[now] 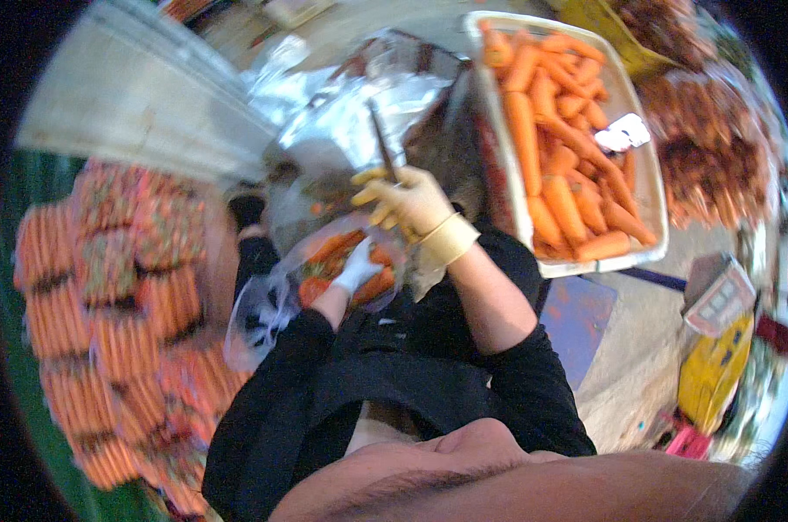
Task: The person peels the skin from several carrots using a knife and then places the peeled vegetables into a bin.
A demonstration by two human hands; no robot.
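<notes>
My left hand [360, 266], in a white glove, reaches into a clear plastic bag of carrots [332, 251] on my lap; its fingers are partly hidden, so its grip cannot be made out. Beside it, my right hand [407, 201] wears a yellow rubber glove and holds a knife [382, 140], its dark, blurred blade pointing away from me. Right of that hand stands a white-rimmed crate [660, 215] heaped with peeled-looking carrots [521, 140], with a small white object [622, 133] on top. The loose end of the bag spreads towards my left sleeve.
Stacked bags of carrots [119, 339] fill the left side. Ahead lies shiny clear plastic sheeting [341, 117] near a pale panel [139, 98]. More bagged carrots [707, 143] are beyond the crate. A scale-like box [720, 293] and a yellow container [713, 372] stand at the right.
</notes>
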